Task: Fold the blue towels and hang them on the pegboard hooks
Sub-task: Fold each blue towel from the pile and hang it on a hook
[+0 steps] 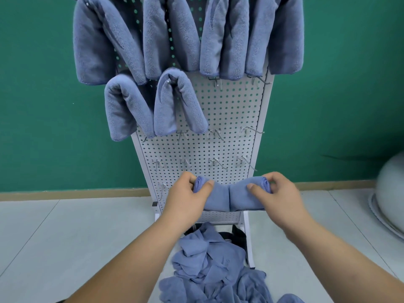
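Both hands hold one folded blue towel [231, 199] level in front of the lower part of the white pegboard [231, 106]. The left hand [185, 200] grips the towel's left end, its fingers [189, 177] curled over the top edge and the thumb pressed on the front. The right hand [282, 197] grips the right end the same way, its fingers [276, 177] closed round the rolled edge. A crease runs down the middle of the towel between the two thumbs. Higher on the board, hanging towels [227, 40] drape over a top row of hooks, and two lower towels [131, 110] hang just beneath them at the left. Several bare hooks [247, 130] stick out of the board beside and under these. On the floor [65, 237] at the foot of the board lies a crumpled pile of blue towels [216, 267]. Behind it all is a green wall [43, 95]
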Motion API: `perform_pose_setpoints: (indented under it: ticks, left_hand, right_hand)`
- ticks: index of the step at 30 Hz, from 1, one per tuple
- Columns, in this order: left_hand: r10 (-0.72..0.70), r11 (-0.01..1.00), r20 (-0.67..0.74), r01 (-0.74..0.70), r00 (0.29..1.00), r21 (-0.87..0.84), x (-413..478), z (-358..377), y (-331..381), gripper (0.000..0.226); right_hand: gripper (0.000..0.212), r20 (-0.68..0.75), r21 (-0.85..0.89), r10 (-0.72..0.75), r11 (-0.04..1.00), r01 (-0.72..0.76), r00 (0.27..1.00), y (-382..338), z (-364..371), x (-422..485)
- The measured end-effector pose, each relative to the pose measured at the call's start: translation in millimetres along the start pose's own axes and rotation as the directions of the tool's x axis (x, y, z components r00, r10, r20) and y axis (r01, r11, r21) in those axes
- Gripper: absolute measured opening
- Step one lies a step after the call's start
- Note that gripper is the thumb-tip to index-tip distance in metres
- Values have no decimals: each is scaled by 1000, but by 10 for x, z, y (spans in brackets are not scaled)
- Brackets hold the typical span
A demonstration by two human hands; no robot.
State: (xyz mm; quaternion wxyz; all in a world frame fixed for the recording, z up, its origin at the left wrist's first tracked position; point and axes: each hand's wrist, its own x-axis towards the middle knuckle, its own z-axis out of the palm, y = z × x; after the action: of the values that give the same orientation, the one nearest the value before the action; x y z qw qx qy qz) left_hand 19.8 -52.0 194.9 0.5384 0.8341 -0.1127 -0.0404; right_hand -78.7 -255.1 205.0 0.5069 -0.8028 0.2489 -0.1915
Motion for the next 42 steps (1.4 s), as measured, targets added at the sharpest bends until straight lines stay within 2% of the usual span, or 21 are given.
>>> perform_pose_setpoints:
  ticks: [3,5,9,11,13,16,18,21,24,28,32,35,42]
  left_hand:
    - [-6,987,99,22,995,-162,-100,109,27,38]
    - [-9,975,117,34,993,-220,-147,151,35,37]
    - [-8,977,93,28,996,-212,-187,163,16,37]
    - [7,975,71,9,997,-222,-213,173,24,29]
    - [8,963,70,11,997,-268,-228,193,41,16]
    - [49,972,122,-19,991,-235,-232,205,28,31]
    - [94,984,120,-73,988,-164,-225,205,10,38]
    - [148,980,107,-131,983,-147,-284,201,57,48]
    - [201,962,94,-178,975,-209,-348,188,145,52]
    - [233,918,17,-214,972,-333,-434,113,370,40]
    - [243,883,-87,-257,966,-394,-494,32,601,43]
    - [298,878,-167,-339,940,-337,-466,-81,771,44]
    - [475,850,-307,-520,825,-81,-196,-423,1312,40]
  right_hand:
    - [25,127,144,18,989,-37,992,-60,157,-143]
    - [26,154,184,15,982,-44,988,-92,221,-215]
    - [19,124,239,69,966,-98,990,-118,224,-265]
    - [13,126,270,95,954,-126,987,-118,215,-254]
    - [17,139,305,103,942,-141,985,-127,222,-247]
    - [28,162,271,86,954,-128,983,-144,240,-276]
    - [33,163,246,62,964,-101,985,-160,244,-302]
    - [40,138,248,6,968,-40,990,-217,250,-352]
    - [37,78,275,-49,961,26,996,-305,261,-410]
    - [22,0,340,-150,930,141,989,-439,251,-478]
    - [27,-69,322,-243,912,253,967,-689,212,-521]
    - [31,-117,228,-322,912,341,939,-912,177,-467]
    - [22,-220,96,-459,868,488,861,-1567,18,-191]
